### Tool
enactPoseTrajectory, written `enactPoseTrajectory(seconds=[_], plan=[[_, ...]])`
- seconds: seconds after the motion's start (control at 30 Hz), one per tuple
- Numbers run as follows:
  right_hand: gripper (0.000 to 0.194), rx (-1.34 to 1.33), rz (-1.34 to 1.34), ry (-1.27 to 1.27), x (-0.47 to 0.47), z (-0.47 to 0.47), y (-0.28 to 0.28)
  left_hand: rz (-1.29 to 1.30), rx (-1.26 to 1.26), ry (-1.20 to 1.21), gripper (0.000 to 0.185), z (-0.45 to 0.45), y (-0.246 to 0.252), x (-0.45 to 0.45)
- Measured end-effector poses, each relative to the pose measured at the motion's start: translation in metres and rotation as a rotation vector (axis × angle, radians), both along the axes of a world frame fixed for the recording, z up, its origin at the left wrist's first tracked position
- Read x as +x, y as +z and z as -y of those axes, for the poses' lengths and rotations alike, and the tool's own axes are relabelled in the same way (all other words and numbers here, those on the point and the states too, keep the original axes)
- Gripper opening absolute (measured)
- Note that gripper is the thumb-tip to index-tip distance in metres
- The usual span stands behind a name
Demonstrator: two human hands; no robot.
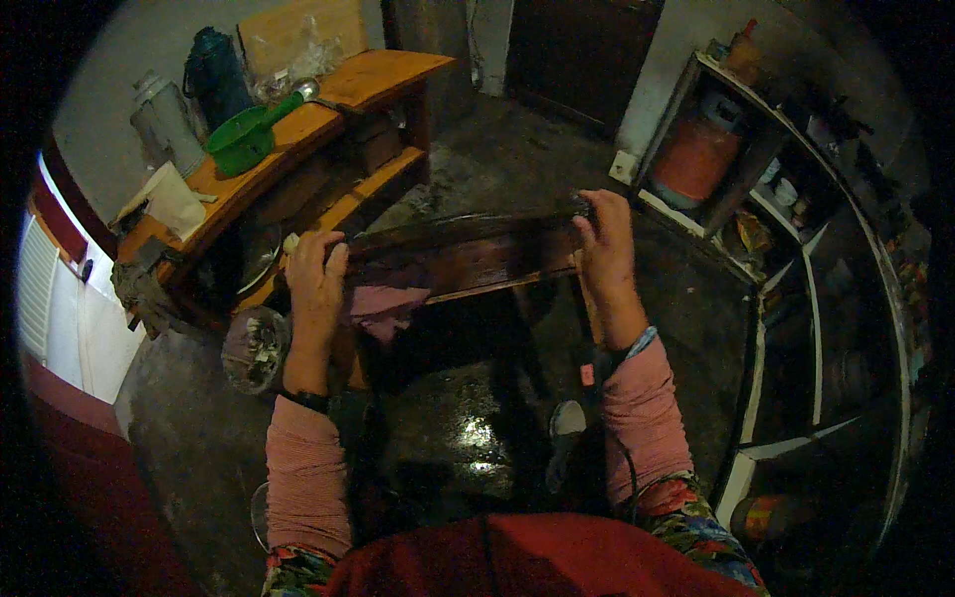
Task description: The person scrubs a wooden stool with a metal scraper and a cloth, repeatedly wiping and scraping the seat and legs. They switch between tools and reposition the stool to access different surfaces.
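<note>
Before me is a dark wooden bench or small table [477, 261], its long side running across the view. My left hand [317, 276] grips its left end, with a pink cloth [384, 302] hanging beside the fingers. At the right end my right hand [606, 239] is curled round the corner, thumb apart from the fingers; a small dark item at its fingertips is too dim to name. Wooden legs reach down below both ends. A white-toed shoe [568, 419] shows on the wet, shiny floor beneath.
On the left, a wooden shelf unit [373, 82] carries a green plastic dipper [242, 142], a metal flask [166, 119] and a dark bottle [215, 78]. A round clear container [256, 349] stands by my left wrist. At right, low shelving [813, 328] holds an orange gas cylinder [697, 153].
</note>
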State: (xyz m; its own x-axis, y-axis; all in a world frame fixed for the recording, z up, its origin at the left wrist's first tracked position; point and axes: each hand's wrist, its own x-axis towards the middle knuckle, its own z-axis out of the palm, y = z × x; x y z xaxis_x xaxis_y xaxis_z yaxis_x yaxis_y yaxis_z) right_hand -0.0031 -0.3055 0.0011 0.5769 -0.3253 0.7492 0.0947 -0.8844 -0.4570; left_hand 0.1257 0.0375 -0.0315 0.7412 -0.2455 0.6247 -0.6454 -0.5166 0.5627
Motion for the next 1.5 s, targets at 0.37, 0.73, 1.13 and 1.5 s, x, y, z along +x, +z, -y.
enactPoseTrajectory(seconds=[0.37,0.73,1.13,1.5], plan=[[0.032,0.206,-0.038,-0.151,0.002,0.036,-0.013,0.157,-0.003,0.021,0.030,0.003,-0.015,0.009],[0.039,0.208,0.030,0.052,0.004,0.027,-0.010,0.050,0.009,0.041,0.028,0.004,-0.010,0.007],[0.034,-0.092,0.055,0.033,0.007,-0.017,-0.007,0.099,0.006,0.082,0.024,0.010,-0.008,0.001],[0.049,-0.157,-0.016,0.110,-0.002,-0.066,-0.007,0.181,0.052,0.129,0.024,0.011,-0.007,-0.001]])
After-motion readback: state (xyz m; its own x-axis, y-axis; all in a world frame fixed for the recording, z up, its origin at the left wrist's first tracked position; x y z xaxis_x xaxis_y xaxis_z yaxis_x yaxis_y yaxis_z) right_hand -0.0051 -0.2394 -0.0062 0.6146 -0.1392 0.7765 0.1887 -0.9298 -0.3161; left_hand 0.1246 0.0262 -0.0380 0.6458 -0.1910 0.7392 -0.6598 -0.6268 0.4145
